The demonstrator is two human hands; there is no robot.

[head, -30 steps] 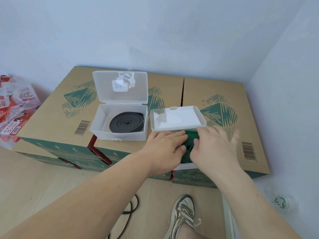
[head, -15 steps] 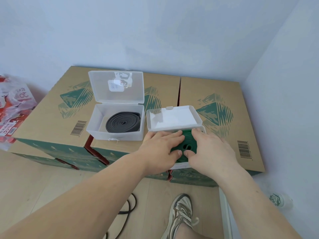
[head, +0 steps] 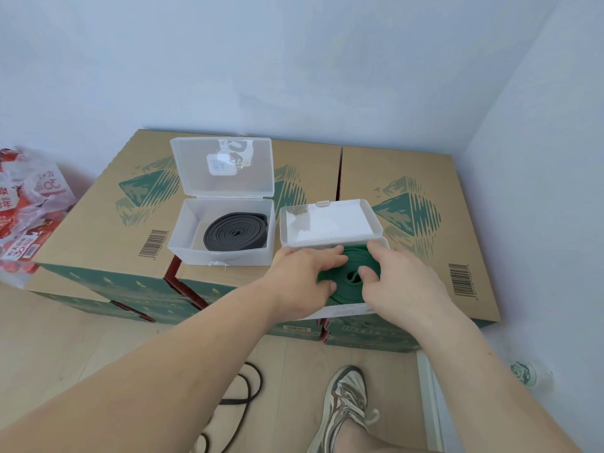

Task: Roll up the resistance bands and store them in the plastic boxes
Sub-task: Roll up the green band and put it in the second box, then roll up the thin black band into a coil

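Note:
Two clear plastic boxes stand open on cardboard cartons. The left box (head: 222, 258) holds a rolled black resistance band (head: 235, 235), and its lid (head: 222, 168) leans back. In the right box (head: 343, 310) lies a coiled green resistance band (head: 351, 273), below the raised lid (head: 330, 223). My left hand (head: 304, 282) holds the coil's left side, fingers over the top and thumb at the near edge. My right hand (head: 402, 282) holds the right side, thumb in the coil's centre and fingers over the far edge. Both hands hide much of the box's rim.
The cardboard cartons (head: 421, 178) fill a corner, with walls behind and to the right. On the floor are a black loop (head: 242, 397), my shoe (head: 346, 410) and a clear bottle (head: 526, 374). A red-printed plastic pack (head: 26, 217) lies at the left.
My hands have drawn apart over the right box, uncovering more of the green coil. My right thumb now sits in the coil's centre. The left box has not moved.

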